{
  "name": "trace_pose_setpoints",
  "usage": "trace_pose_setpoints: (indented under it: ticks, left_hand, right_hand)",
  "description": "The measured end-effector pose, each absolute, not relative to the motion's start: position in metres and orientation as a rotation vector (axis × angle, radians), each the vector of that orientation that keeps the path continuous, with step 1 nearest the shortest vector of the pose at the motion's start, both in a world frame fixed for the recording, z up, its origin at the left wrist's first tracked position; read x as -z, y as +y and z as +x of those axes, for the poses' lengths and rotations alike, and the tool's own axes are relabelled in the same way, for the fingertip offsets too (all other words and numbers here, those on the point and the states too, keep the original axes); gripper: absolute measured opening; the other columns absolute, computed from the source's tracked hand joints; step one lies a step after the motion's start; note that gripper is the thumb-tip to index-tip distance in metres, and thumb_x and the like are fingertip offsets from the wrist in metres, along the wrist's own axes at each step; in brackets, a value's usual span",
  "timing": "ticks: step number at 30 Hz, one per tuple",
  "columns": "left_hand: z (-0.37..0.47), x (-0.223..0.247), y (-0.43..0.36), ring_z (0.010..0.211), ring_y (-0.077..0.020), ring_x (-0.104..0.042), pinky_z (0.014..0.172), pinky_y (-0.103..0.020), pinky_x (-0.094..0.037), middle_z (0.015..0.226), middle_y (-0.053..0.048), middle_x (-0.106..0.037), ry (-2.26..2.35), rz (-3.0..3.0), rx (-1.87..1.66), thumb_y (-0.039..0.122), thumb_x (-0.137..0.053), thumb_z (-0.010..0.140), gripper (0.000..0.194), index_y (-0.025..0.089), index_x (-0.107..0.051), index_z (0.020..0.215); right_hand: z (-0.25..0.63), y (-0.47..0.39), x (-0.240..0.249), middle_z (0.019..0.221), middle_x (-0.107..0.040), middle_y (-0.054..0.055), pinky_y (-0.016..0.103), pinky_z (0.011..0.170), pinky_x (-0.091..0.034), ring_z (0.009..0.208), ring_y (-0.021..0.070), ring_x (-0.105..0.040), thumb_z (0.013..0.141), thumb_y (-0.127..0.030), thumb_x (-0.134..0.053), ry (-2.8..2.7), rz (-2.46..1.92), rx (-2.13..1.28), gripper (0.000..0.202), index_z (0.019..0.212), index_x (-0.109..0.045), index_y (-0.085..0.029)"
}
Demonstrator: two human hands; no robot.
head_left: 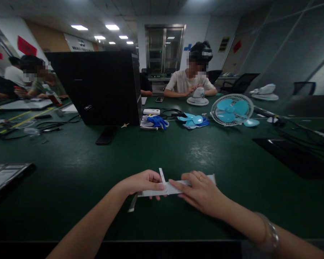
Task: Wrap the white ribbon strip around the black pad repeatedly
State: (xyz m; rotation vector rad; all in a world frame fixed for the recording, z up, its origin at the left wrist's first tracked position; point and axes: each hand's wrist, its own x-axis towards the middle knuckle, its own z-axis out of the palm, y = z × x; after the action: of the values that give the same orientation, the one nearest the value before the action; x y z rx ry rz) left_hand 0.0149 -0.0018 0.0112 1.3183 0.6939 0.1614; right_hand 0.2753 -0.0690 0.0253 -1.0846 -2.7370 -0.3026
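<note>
A long, narrow white folded strip [175, 187], apparently printed paper, lies level between my hands over the green table [156, 154]. My left hand [144, 182] grips its left part, thumb on top and fingertips showing below. A thin white tab [162, 175] sticks up beside the left thumb. My right hand [201, 190] wraps round the right part, with its index finger pointing toward the tab. A greyish loose end [133, 203] hangs down at the left end of the strip.
A black computer case [97, 86] stands at the back left, near a phone [105, 136]. Blue gloves [158, 122], blue fan blades [191, 118] and a round fan [231, 109] lie farther back. A person [189, 81] sits opposite. A black panel [294, 156] is at right.
</note>
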Motion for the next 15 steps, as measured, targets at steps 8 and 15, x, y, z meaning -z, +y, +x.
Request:
trace_pose_setpoints:
  ticks: [8,15]
  left_hand:
    - [0.012,-0.012,0.002,0.076,-0.0118,-0.065,0.062,-0.023,-0.045,0.096,-0.004,-0.071,0.742,1.399,-0.189,0.04,-0.069,0.081,0.03,0.019,-0.07,0.101]
    - [0.012,-0.012,0.007,0.081,-0.0166,-0.068,0.07,-0.031,-0.049,0.097,-0.006,-0.073,0.871,1.326,-0.224,0.039,-0.076,0.073,0.038,0.018,-0.068,0.103]
  right_hand:
    - [0.418,0.006,-0.008,0.152,-0.028,0.018,0.052,0.107,-0.031,0.134,0.0345,-0.034,0.092,-0.054,-0.032,-2.295,-1.719,0.35,0.069,0.149,-0.031,-0.014]
    - [0.613,0.023,0.009,0.123,-0.04,0.049,0.063,0.08,-0.04,0.12,0.0522,-0.044,0.082,-0.07,-0.017,-1.623,-2.493,0.389,0.103,0.129,-0.047,0.016]
